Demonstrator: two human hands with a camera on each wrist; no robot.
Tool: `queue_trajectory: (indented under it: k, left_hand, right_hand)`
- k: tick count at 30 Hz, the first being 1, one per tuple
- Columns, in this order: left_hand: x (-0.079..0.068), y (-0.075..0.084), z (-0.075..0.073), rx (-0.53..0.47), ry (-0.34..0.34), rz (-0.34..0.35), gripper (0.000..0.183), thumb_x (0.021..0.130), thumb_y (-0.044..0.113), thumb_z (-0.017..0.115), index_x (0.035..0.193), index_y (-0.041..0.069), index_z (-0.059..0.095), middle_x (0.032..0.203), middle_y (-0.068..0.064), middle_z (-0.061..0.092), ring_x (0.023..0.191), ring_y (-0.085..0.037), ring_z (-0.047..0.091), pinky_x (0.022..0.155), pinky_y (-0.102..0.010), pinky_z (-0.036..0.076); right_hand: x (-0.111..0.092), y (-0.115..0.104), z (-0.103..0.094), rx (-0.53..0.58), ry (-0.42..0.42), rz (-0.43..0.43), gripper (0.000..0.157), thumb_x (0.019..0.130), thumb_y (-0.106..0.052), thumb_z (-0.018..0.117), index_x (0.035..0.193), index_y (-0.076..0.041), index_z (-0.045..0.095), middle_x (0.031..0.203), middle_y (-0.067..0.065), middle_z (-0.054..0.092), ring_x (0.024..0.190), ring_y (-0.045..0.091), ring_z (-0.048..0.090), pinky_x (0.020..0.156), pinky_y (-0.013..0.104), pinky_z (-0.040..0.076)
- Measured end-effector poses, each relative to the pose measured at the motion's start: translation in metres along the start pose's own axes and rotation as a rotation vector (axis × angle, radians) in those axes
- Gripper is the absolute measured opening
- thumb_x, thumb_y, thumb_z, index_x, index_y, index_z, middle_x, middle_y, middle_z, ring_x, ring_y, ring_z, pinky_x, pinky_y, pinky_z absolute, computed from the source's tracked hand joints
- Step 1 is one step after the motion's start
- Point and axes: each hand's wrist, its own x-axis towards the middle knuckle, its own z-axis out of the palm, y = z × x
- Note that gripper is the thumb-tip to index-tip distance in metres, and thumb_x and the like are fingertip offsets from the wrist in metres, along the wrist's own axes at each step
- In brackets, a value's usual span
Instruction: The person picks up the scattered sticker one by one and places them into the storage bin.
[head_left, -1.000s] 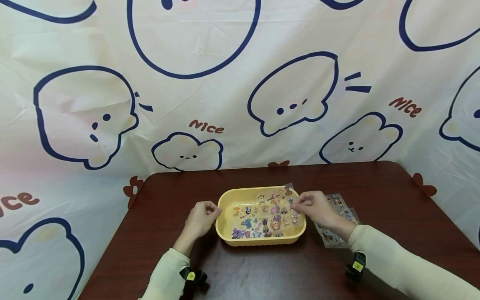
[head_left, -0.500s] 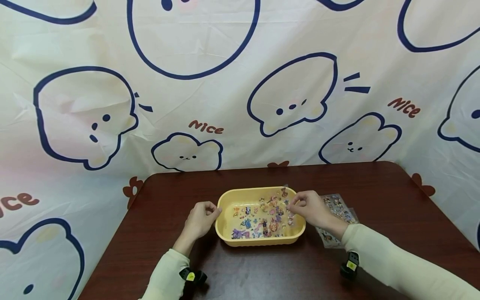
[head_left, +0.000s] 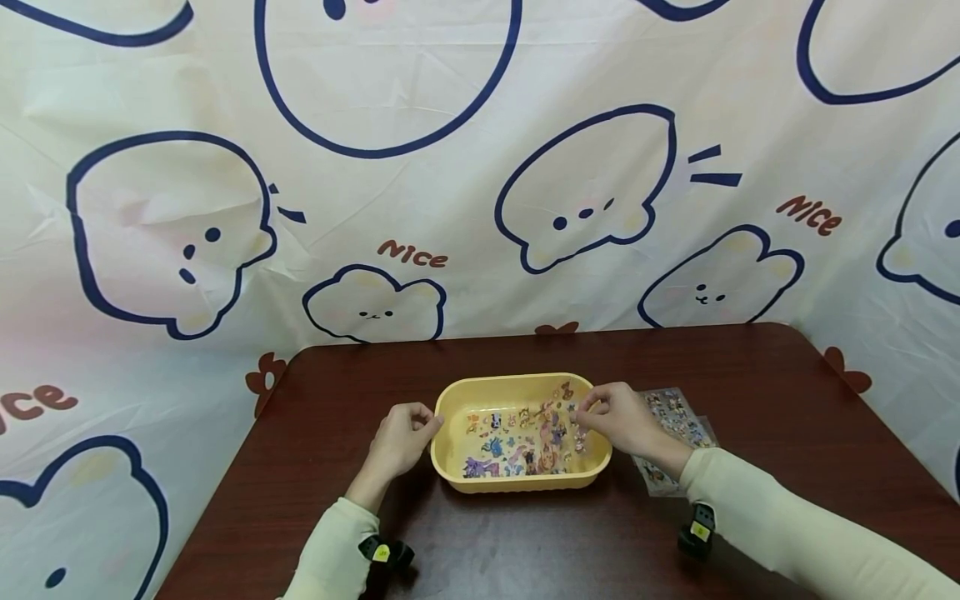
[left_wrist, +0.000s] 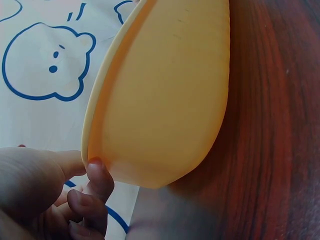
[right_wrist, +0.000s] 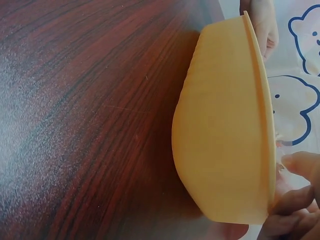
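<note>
A yellow plastic basin (head_left: pixel 517 482) stands on the table with colourful cartoon stickers (head_left: pixel 491 450) lying in it. My left hand (head_left: pixel 401 437) pinches the basin's left rim; in the left wrist view its thumb and forefinger (left_wrist: pixel 101 177) meet at the edge. Over the basin's right end, my right hand (head_left: pixel 622 414) pinches a clear sticker sheet (head_left: pixel 553 429), which overlaps the stickers below. From the right wrist view, the basin's wall (right_wrist: pixel 225 125) hides most of that sheet, and the right fingers (right_wrist: pixel 300 165) show beside the rim.
Several more clear sticker sheets (head_left: pixel 675 414) lie on the dark wooden table (head_left: pixel 510 550) right of the basin, partly behind the right wrist. A cartoon-printed cloth (head_left: pixel 465 192) hangs behind the table and along its sides.
The right hand has moved slightly left, and the sheet it holds has sunk into the basin; its top corner no longer sticks out above the far rim. The left hand stays put.
</note>
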Motion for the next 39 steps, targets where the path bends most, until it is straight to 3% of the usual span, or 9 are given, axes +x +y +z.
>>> queue_trajectory:
  k: [13,16,20,23,31,39]
  left_hand:
    - [-0.001,0.001,-0.001,0.017,-0.002,0.002,0.019,0.098,0.028,0.065,0.090,0.011,0.067,0.061,-0.002,0.059,0.051,-0.011,0.045,0.048,-0.027,0.034]
    - [-0.001,0.001,-0.002,0.020,-0.001,0.007,0.019,0.098,0.027,0.065,0.089,0.010,0.067,0.061,-0.002,0.061,0.051,-0.011,0.046,0.048,-0.027,0.034]
    - [-0.001,0.001,-0.002,0.020,-0.002,0.010,0.019,0.098,0.027,0.065,0.089,0.010,0.066,0.062,-0.002,0.063,0.051,-0.012,0.047,0.048,-0.027,0.034]
    - [-0.001,0.001,-0.002,0.017,-0.005,0.007,0.019,0.098,0.027,0.065,0.088,0.010,0.066,0.061,-0.002,0.062,0.051,-0.012,0.047,0.048,-0.027,0.034]
    - [-0.001,0.001,0.000,0.005,-0.011,-0.004,0.020,0.098,0.027,0.065,0.088,0.010,0.066,0.061,-0.005,0.060,0.051,-0.012,0.046,0.048,-0.026,0.034]
    - [-0.001,0.000,0.000,0.008,-0.006,0.007,0.019,0.098,0.026,0.065,0.088,0.010,0.066,0.058,0.000,0.053,0.050,-0.012,0.045,0.047,-0.027,0.034]
  right_hand:
    - [0.001,-0.004,-0.002,-0.041,-0.038,0.029,0.026,0.098,-0.021,0.066,0.104,0.003,0.075,0.078,0.007,0.077,0.074,0.016,0.074,0.062,0.032,0.058]
    - [0.000,-0.007,-0.002,-0.073,-0.065,0.031,0.029,0.098,-0.021,0.065,0.109,0.004,0.074,0.080,0.006,0.076,0.072,0.015,0.072,0.057,0.029,0.055]
    - [-0.001,-0.012,-0.002,-0.143,-0.080,0.045,0.033,0.098,-0.024,0.066,0.114,0.004,0.072,0.073,0.007,0.072,0.055,0.010,0.057,0.047,0.022,0.042]
    - [-0.002,-0.014,-0.001,-0.193,-0.073,0.052,0.038,0.097,-0.026,0.067,0.118,0.006,0.070,0.069,0.007,0.068,0.050,0.008,0.049,0.046,0.022,0.039]
    - [-0.002,-0.016,-0.001,-0.309,-0.036,0.038,0.042,0.095,-0.029,0.069,0.120,0.005,0.070,0.069,0.003,0.068,0.050,0.010,0.055,0.046,0.024,0.042]
    - [-0.002,-0.015,-0.003,-0.386,-0.035,0.026,0.038,0.095,-0.035,0.070,0.114,-0.002,0.074,0.094,0.007,0.076,0.071,0.009,0.066,0.058,0.026,0.052]
